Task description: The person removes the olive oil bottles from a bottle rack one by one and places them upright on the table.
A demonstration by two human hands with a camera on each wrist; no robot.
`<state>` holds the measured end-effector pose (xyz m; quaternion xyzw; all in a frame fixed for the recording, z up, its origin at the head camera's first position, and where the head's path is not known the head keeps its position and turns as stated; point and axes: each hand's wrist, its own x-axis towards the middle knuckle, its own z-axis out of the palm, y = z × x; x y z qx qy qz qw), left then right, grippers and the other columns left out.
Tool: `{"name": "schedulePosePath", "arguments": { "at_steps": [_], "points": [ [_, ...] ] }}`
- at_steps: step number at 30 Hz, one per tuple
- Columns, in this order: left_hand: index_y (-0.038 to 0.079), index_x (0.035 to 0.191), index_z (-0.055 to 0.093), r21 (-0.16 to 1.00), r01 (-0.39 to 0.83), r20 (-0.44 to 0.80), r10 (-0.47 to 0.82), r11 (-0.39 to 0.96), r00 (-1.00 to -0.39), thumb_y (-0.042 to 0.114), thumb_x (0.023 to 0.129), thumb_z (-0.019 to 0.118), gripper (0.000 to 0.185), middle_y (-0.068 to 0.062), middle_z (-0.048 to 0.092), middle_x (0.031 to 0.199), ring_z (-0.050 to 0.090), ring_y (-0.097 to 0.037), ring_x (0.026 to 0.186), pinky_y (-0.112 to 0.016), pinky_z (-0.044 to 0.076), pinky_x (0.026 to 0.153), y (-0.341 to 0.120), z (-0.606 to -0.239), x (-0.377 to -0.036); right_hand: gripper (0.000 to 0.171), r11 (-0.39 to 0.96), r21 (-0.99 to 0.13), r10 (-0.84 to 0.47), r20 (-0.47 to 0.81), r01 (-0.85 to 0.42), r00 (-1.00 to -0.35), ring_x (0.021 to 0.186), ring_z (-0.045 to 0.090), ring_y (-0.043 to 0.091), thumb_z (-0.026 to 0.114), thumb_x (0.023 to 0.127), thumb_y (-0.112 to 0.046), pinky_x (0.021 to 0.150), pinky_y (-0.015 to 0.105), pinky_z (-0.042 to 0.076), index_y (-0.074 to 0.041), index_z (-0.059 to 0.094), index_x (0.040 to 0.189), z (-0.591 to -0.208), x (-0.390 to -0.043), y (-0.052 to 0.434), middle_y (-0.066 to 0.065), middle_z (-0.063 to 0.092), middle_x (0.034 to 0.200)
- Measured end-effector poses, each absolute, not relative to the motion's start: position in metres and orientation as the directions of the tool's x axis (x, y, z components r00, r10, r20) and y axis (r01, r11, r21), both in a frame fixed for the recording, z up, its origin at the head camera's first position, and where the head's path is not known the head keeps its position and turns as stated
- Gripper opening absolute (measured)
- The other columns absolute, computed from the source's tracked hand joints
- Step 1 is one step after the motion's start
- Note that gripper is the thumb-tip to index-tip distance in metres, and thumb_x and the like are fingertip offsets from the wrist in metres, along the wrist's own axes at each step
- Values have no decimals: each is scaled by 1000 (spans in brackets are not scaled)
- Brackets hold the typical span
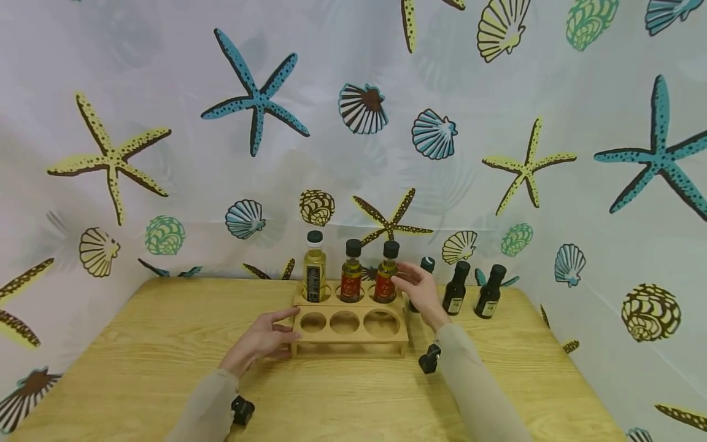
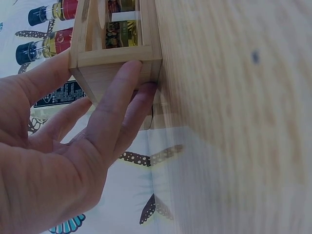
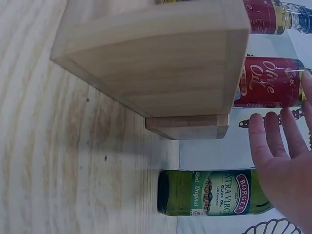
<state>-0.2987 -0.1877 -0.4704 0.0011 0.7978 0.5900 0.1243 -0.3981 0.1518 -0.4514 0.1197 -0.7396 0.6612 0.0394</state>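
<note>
A wooden two-tier bottle rack (image 1: 349, 353) stands on the table, with round holes in its lower front tier. My left hand (image 1: 263, 337) touches its left end; in the left wrist view the thumb lies at the upper edge and extended fingers (image 2: 114, 107) rest on the end panel. Upright in the back tier are a clear bottle of yellow oil (image 1: 314, 273) and a red-labelled olive oil bottle (image 1: 351, 279). At the right back hole is another red-labelled olive oil bottle (image 3: 270, 82). Beside its upper part is my right hand (image 1: 421, 291), fingers straight, thumb at the bottle.
To the rack's right stand a green extra virgin olive oil bottle (image 3: 214, 192), partly behind my right hand in the head view, and two dark bottles (image 1: 455, 291), (image 1: 490, 294). A curtain (image 1: 342, 172) with shells and starfish hangs behind the wooden table (image 1: 342, 399).
</note>
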Motion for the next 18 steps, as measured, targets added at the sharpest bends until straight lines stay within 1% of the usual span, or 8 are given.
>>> {"name": "schedulePosePath", "arguments": {
  "at_steps": [7,13,18],
  "points": [
    [15,153,38,938,-145,-203,160,315,-966,12,93,67,66,-33,46,141,59,-40,119,-46,59,82,-189,-470,-298,53,146,-965,-124,201,-218,-972,137,45,31,70,92,-17,109,47,44,-17,53,142,-452,-405,146,13,49,148],
    [18,152,39,941,-155,-210,158,301,-965,12,93,68,66,-32,45,142,57,-40,121,-44,60,82,-188,-470,-300,62,182,-965,-123,170,-190,-978,141,39,34,72,91,-19,113,49,38,-15,46,147,-452,-408,140,15,42,152],
    [18,152,39,939,-155,-212,161,308,-964,12,93,68,66,-32,44,143,56,-40,123,-43,60,81,-190,-470,-301,64,199,-963,-127,156,-179,-980,142,37,36,72,91,-21,115,51,35,-15,44,148,-451,-407,137,14,39,154]
  ]
}}
